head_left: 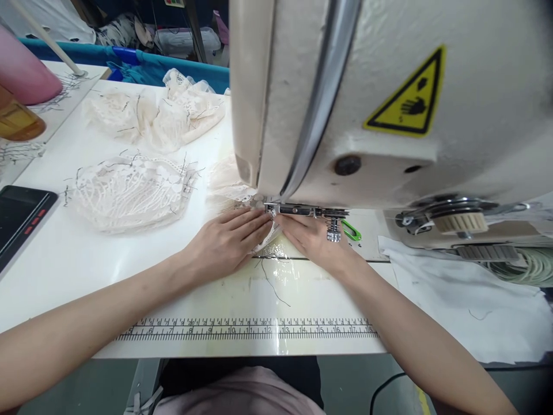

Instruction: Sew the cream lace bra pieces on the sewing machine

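Observation:
My left hand [227, 242] lies flat, fingers stretched out, pressing a small piece of cream lace [265, 239] onto the white sewing table [86, 259]. My right hand [313, 237] lies flat on the other side of the lace, fingertips pointing toward the left hand. Both sets of fingertips meet just under the presser foot [276, 210] of the cream sewing machine [389, 98], whose head fills the upper right and hides the needle. A loose dark thread [272, 285] trails toward me from the lace.
Heaps of cream lace pieces [129, 193] and more lace [173, 115] lie to the left. A black device [19, 222] sits at the left edge. A printed ruler [250, 329] runs along the front edge. White cloth [466, 294] lies at the right. A green clip [352, 231] is beside the machine.

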A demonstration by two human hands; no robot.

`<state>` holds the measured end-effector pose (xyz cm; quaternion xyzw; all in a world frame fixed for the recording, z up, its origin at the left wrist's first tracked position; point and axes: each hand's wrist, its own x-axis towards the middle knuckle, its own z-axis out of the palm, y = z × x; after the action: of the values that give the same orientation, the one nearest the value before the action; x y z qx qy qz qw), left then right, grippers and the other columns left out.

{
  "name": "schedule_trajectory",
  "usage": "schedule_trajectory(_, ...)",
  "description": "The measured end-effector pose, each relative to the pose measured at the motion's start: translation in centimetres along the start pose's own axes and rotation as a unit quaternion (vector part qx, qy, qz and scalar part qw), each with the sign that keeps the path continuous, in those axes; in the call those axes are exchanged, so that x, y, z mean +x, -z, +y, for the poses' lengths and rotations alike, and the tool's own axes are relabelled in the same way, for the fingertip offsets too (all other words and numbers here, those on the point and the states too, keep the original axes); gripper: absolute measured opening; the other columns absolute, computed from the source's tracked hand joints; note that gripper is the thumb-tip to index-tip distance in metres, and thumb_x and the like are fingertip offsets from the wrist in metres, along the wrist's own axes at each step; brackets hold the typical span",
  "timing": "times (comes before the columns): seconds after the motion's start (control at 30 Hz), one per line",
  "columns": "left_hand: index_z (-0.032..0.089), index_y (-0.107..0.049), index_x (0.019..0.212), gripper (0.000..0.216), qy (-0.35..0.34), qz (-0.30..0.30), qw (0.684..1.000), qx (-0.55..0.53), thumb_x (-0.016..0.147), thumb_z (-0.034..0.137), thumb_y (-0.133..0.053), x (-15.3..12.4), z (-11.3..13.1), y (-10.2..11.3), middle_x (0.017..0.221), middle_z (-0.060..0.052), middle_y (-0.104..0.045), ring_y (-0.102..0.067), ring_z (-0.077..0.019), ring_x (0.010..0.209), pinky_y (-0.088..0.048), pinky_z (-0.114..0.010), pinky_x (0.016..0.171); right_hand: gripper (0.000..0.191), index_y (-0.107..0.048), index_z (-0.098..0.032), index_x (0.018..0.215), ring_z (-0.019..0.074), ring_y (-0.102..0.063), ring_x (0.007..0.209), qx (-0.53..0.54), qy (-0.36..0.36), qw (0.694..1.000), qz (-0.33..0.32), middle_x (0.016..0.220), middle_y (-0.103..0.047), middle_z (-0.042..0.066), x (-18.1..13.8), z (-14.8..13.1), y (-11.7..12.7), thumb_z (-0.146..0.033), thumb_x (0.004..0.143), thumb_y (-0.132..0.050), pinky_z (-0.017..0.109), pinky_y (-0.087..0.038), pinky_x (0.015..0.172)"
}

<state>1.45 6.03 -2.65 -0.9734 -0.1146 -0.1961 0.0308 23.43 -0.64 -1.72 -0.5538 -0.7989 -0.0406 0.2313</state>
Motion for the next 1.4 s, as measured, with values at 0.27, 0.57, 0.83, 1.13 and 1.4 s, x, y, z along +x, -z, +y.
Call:
schedule_trajectory(0.27, 0.006, -0.065, 0.124, 0.041, -0.030, -0.001, 0.999, 0.029, 0.093, 0.012, -0.039, -0.3, -0.9, 1.0, 0.128, -0.012, -0.064, -0.065, -0.0247, 0.116, -0.056, -0.040, 0.102, 0.032, -0.067, -0.020, 0.107, 0.0161, -0.064, 0.093, -0.071, 0.097, 0.992, -0.028, 0.109, -0.071, 0.005, -0.5, 0.1, -1.1, -0.001, 0.091, -0.046, 0.030, -0.050, 0.077)
schedule_trajectory(0.57, 0.003, -0.067, 0.119, 0.039, -0.018, 0.008, 1.000, 0.006, 0.091, 0.015, -0.041, 0.0, -1.1, 1.2, 0.123, -0.014, -0.068, -0.068, -0.0282, 0.111, -0.058, -0.044, 0.097, 0.025, -0.061, -0.020, 0.103, 0.0100, -0.061, 0.092, -0.114, 0.107, 0.987, 0.026, 0.103, -0.071, -0.003, -0.6, -1.7, -1.7, -0.003, 0.089, -0.050, 0.025, -0.043, 0.074)
schedule_trajectory(0.83, 0.005, -0.066, 0.118, 0.035, -0.001, 0.031, 1.000, 0.001, 0.094, 0.020, -0.046, 0.1, -1.0, 1.0, 0.119, -0.012, -0.071, -0.068, -0.0259, 0.111, -0.057, -0.039, 0.098, 0.022, -0.061, -0.022, 0.095, 0.0097, -0.062, 0.087, -0.079, 0.112, 0.990, 0.021, 0.091, -0.072, -0.005, -0.5, -1.7, -1.4, -0.003, 0.090, -0.053, 0.024, -0.044, 0.074)
schedule_trajectory(1.13, 0.005, -0.068, 0.116, 0.035, -0.002, 0.022, 1.000, 0.006, 0.097, 0.022, -0.043, -0.2, -1.4, 1.1, 0.120, -0.013, -0.070, -0.068, -0.0270, 0.110, -0.060, -0.039, 0.092, 0.021, -0.062, -0.020, 0.094, 0.0102, -0.063, 0.090, -0.046, 0.144, 0.988, 0.038, 0.093, -0.071, -0.005, -0.6, -1.6, -1.7, -0.003, 0.087, -0.055, 0.025, -0.047, 0.082)
schedule_trajectory(1.4, 0.006, -0.067, 0.117, 0.035, 0.013, 0.014, 1.000, 0.023, 0.094, 0.021, -0.045, 0.0, -1.0, 1.0, 0.121, -0.013, -0.069, -0.068, -0.0276, 0.110, -0.061, -0.039, 0.088, 0.026, -0.067, -0.023, 0.096, 0.0113, -0.061, 0.094, -0.038, 0.128, 0.991, 0.024, 0.093, -0.071, -0.002, -0.7, -1.4, -1.6, -0.003, 0.090, -0.051, 0.025, -0.047, 0.077)
